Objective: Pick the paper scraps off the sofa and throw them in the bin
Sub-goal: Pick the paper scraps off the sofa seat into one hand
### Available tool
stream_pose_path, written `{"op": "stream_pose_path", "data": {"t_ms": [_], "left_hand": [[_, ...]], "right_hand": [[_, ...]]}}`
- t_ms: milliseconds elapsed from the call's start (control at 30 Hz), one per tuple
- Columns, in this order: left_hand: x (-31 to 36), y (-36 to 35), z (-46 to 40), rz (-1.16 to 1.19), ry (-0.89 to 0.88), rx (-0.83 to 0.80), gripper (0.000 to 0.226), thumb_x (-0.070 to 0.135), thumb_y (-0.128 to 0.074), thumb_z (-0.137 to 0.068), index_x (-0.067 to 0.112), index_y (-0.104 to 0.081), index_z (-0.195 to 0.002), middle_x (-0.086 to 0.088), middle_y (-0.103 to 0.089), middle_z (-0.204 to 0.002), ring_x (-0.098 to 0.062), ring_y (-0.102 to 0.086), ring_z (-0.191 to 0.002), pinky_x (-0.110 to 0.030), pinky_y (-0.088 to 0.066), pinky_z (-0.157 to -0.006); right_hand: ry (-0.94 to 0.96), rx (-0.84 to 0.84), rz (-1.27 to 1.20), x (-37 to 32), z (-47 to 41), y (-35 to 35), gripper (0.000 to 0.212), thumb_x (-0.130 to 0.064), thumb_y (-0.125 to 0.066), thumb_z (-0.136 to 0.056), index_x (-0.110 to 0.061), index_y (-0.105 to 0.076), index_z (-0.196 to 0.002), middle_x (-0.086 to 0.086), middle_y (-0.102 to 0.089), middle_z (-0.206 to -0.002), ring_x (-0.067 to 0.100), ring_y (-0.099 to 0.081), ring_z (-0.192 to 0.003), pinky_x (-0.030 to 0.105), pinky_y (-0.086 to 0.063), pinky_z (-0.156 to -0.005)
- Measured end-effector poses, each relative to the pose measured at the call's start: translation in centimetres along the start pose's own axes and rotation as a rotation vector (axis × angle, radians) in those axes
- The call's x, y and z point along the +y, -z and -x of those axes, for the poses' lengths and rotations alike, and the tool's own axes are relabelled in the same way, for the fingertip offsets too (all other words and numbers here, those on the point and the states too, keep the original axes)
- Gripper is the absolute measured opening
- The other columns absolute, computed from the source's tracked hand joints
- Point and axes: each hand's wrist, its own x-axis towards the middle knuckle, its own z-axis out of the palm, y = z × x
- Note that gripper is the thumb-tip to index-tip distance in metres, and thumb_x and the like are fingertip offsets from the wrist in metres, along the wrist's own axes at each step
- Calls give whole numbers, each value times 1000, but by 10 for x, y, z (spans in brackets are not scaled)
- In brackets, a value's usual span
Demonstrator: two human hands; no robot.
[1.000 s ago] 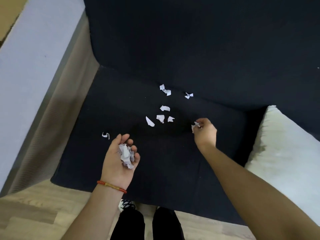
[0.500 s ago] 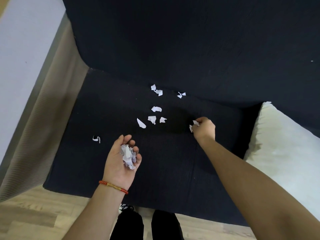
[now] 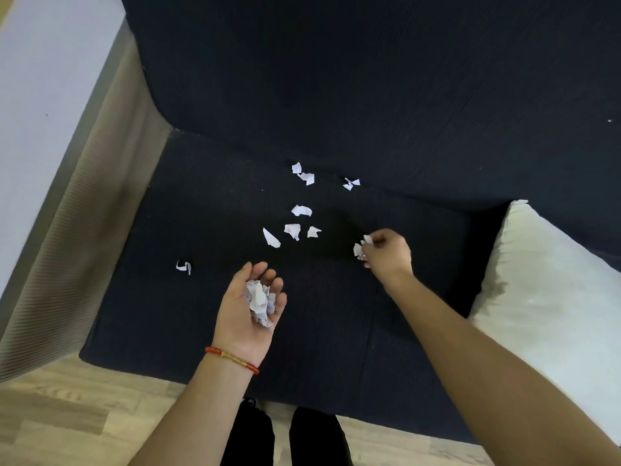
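Several white paper scraps [image 3: 291,230] lie scattered on the black sofa seat [image 3: 208,314], with more near the backrest [image 3: 305,177] and one apart at the left [image 3: 184,266]. My left hand [image 3: 247,311] is palm up above the seat front, cupped around a crumpled wad of collected scraps [image 3: 259,301]. My right hand [image 3: 386,253] hovers over the seat to the right of the cluster, its fingers pinched on small white scraps [image 3: 359,247]. No bin is in view.
A cream cushion [image 3: 551,297] rests on the sofa at the right. The beige ribbed sofa arm [image 3: 84,230] and a grey wall [image 3: 40,95] are at the left. Wooden floor [image 3: 67,418] and my legs are below.
The view has drifted slightly. My right hand has stayed pinched on its scraps and shifted a little. My left hand has kept its wad.
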Motion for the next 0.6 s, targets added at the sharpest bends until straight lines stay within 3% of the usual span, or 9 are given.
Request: {"op": "stream_pose_path", "data": {"t_ms": [100,167,233,300,400,500,600], "left_hand": [[-7,-4,-5,-16,-6,30,21,34,-62,-102,19,-73,-92,5,-73,-82,-9,-73,-69,-24,-61,-58],[-12,-8,-10,-28,-11,51,21,34,-63,-101,18,-72,-92,4,-74,-81,-9,-74,-69,-25,-61,-59],[-16,-13,-10,-21,-7,21,22,35,-62,-101,16,-69,-92,0,-73,-83,-11,-73,-66,-24,-58,-55],[-20,-14,-8,-20,-2,-38,28,39,-57,-102,16,-69,-91,-2,-71,-84,-13,-72,-68,-25,-57,-57],[-19,-13,-3,9,-17,-86,33,44,-56,-102,18,-70,-87,1,-69,-78,-14,-71,-73,-28,-59,-66],[-15,-14,0,-33,-74,-58,28,46,-67,-95,19,-75,-92,-1,-70,-84,-16,-71,-79,-33,-59,-74],[-16,-10,-1,-73,-81,-64,28,46,-74,-91,19,-76,-100,-5,-73,-97,-21,-73,-94,-39,-57,-91]], "right_hand": [[160,-80,-178,-24,50,-18,2,-9,-70,-98,-10,-69,-96,7,-75,-90,17,-73,-76,28,-63,-64],[277,-158,-269,-39,89,-31,10,-7,-70,-96,-14,-68,-90,2,-73,-82,14,-69,-72,32,-63,-64],[345,-225,-299,-48,123,-43,12,-9,-71,-96,-20,-69,-91,-1,-74,-85,16,-72,-78,36,-64,-71],[390,-265,-240,-49,146,-54,16,-11,-69,-98,-27,-71,-98,-6,-74,-96,9,-73,-91,28,-62,-80],[521,-183,-26,-40,158,-70,23,-15,-65,-100,-33,-72,-113,-15,-66,-112,2,-63,-106,19,-56,-89],[720,-1,279,-30,157,-82,26,-24,-56,-103,-28,-74,-122,-14,-68,-117,7,-55,-104,25,-52,-91],[739,72,349,-28,159,-90,32,-32,-47,-106,-26,-72,-125,-13,-69,-124,11,-57,-110,35,-50,-97]]}}
